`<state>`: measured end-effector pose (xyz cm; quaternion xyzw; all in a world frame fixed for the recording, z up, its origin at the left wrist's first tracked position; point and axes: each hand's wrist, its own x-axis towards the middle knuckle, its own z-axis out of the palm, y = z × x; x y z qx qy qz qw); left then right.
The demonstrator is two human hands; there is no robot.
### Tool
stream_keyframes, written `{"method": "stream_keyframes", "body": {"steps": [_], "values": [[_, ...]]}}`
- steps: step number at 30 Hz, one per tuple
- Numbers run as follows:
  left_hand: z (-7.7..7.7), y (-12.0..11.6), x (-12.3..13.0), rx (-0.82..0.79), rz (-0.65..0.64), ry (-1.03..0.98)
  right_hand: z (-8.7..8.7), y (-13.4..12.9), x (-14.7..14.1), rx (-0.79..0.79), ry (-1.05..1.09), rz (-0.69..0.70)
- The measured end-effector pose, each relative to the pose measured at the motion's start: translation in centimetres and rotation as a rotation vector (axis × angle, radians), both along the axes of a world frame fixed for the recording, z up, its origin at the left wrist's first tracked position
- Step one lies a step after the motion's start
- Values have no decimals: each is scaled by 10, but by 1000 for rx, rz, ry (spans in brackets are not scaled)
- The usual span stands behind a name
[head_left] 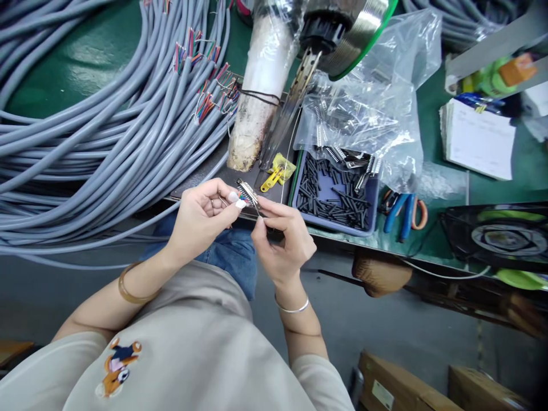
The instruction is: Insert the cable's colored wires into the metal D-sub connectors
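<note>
Between my two hands, near the bench's front edge, is a small metal connector (247, 192) with a row of pins and short coloured wires at it. My left hand (206, 212) pinches the wires beside the connector, with white coverings on its thumb and a fingertip. From the right, my right hand (285, 237) holds a thin wire-like piece between thumb and fingers, close to the connector's lower end. A yellow clip (274, 176) lies just beyond the hands, below a metal tube (287, 114) and a white cylinder (259, 91).
Grey cables (111, 137) with stripped ends cover the left. On the right stand a blue tray (370, 220) of black sleeves, a clear bag (385, 103) of connectors, pliers (405, 212), a paper stack (482, 137) and a black fan (496, 237). A solder spool (357, 40) hangs above.
</note>
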<state>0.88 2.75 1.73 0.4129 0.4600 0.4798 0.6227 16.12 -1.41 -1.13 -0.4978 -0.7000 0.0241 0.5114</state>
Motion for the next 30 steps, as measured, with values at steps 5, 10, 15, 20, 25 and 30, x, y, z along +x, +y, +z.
{"method": "stream_keyframes", "body": {"steps": [5, 10, 15, 20, 25, 30], "values": [[3, 5, 7, 82, 44, 55, 3, 7, 2, 2, 28, -6], [3, 6, 9, 115, 62, 78, 4, 11, 5, 14, 3, -7], [4, 6, 8, 116, 53, 106, 5, 13, 4, 27, 0, -4], [7, 4, 5, 134, 54, 129, 8, 12, 5, 53, -49, -16], [5, 5, 4, 93, 17, 134, 6, 11, 7, 94, -139, -6], [0, 1, 1, 157, -8, 171, 6, 9, 7, 28, -56, -3]]}}
